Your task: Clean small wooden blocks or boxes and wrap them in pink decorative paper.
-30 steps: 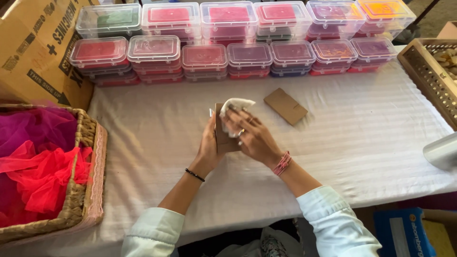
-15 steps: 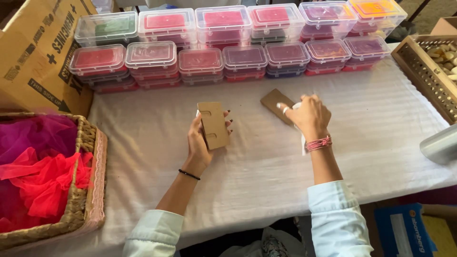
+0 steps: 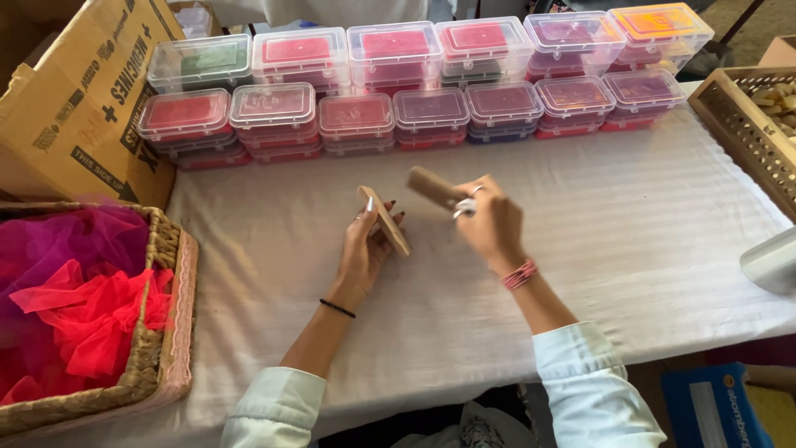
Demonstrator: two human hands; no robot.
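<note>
My left hand [image 3: 365, 249] holds a thin flat brown wooden piece [image 3: 385, 221] on edge above the white cloth, near the table's middle. My right hand [image 3: 489, 222] grips a second brown wooden piece [image 3: 431, 186], lifted off the table and blurred, with a bit of white cloth or paper [image 3: 464, 207] tucked in the fingers. The two pieces are a few centimetres apart. A black band circles my left wrist; pink and red bangles sit on my right wrist.
Two rows of clear lidded plastic boxes [image 3: 356, 112] with red, pink, purple, green and orange contents line the table's far edge. A wicker basket [image 3: 162, 332] of pink and red netting stands left, a cardboard box [image 3: 75, 116] behind it, a wooden crate [image 3: 742, 133] at right.
My right hand has picked the second wooden piece up off the table and brought it left toward my left hand. My left hand has tilted its piece edge-on.
</note>
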